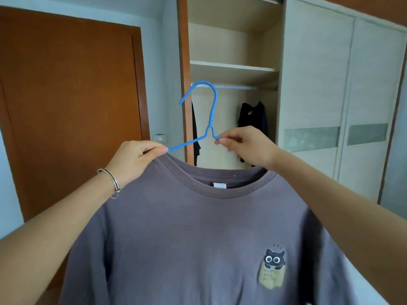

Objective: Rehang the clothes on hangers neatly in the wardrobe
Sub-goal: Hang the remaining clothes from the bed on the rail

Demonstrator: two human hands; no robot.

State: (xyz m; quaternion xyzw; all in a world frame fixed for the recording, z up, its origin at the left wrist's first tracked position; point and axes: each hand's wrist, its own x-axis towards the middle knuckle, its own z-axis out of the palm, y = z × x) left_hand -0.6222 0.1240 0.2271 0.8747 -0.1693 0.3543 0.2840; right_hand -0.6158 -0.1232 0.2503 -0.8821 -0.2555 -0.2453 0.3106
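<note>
Two hands [134,160] [246,146] pinching blue hanger [212,106], grey T-shirt [198,238]

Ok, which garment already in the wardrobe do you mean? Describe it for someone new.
Look into the open wardrobe, below its rail. The black shirt hangs fully in view towards the right, unlike the dark garment half hidden at the left edge.

You hold a grey T-shirt [198,234] on a blue hanger [211,111] at centre frame, your left hand [134,159] pinching collar and hanger arm, your right hand [244,144] pinching the other arm. Behind, upper centre, the open wardrobe [233,69] shows a rail [237,86] and dark clothes [253,115].
</note>
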